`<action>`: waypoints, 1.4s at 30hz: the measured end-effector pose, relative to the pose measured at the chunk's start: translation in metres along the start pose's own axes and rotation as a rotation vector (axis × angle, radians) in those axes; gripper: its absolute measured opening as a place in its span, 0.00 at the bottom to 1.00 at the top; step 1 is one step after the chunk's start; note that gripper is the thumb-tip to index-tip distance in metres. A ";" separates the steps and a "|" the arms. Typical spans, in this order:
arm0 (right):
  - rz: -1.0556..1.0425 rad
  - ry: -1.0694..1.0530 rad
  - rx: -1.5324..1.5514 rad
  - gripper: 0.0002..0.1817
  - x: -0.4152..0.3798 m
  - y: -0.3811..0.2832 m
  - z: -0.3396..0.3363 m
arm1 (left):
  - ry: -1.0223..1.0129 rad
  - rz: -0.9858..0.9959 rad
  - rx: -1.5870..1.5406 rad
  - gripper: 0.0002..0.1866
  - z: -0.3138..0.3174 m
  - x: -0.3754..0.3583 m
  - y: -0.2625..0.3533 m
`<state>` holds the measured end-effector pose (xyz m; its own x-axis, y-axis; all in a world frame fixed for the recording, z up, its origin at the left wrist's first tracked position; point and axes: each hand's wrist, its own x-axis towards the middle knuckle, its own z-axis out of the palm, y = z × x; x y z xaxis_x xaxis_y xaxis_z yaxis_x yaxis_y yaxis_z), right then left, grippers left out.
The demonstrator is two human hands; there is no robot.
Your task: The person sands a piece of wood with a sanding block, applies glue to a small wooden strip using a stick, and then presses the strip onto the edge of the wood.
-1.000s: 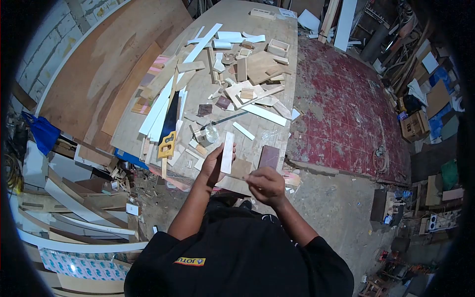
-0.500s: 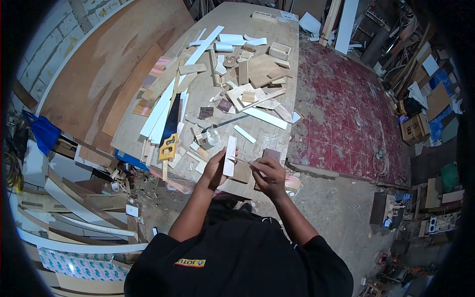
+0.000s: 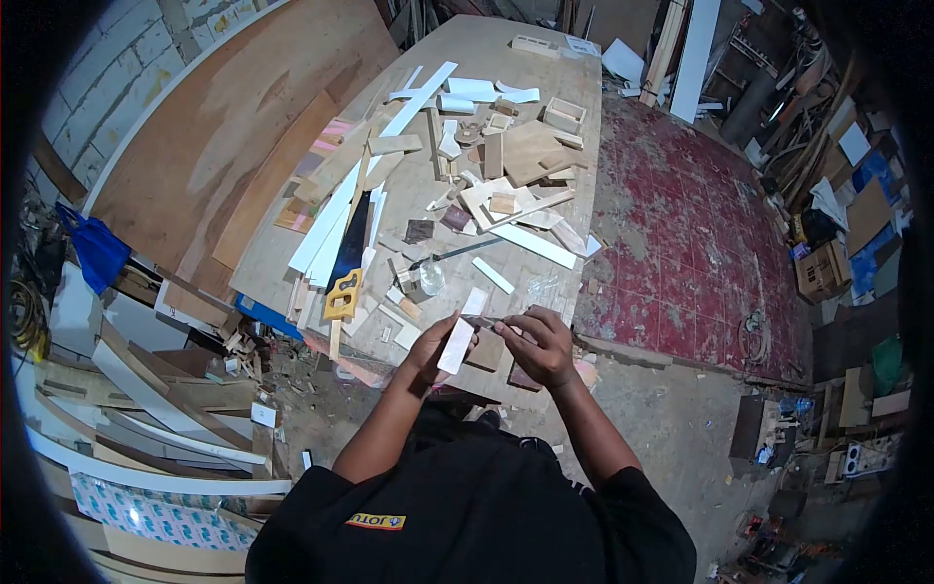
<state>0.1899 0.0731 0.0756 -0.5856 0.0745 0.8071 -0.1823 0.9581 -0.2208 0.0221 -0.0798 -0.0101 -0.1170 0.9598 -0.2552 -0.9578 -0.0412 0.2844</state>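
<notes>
My left hand (image 3: 431,348) holds a narrow white strip (image 3: 460,334) upright and tilted, over the near edge of the plywood workbench (image 3: 496,58). My right hand (image 3: 538,344) is pinched on a thin dark tool (image 3: 484,321) whose tip touches the upper part of the strip. What the tool is cannot be made out. Just beyond my hands lie a small clear jar (image 3: 431,276), a short white strip (image 3: 494,274) and a yellow-handled handsaw (image 3: 347,261).
The bench is littered with white laminate strips (image 3: 418,100), wood offcuts and small open boxes (image 3: 564,115). A large plywood sheet (image 3: 233,117) leans at the left. Red tiled floor (image 3: 681,243) lies to the right, scrap boards at lower left.
The strip has tilted rightwards in my left hand. My right hand has risen from below the strip to its upper part, bringing the thin tool against it. The view has shifted slightly.
</notes>
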 end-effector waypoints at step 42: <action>0.178 0.063 -0.300 0.16 -0.033 0.000 -0.006 | -0.195 -0.031 0.208 0.26 0.023 -0.019 -0.015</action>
<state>0.2141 0.0725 0.0519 -0.5361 0.2557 0.8045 0.1637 0.9664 -0.1981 0.0447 -0.0912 0.0120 -0.0167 0.9958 -0.0904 -0.8833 0.0276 0.4680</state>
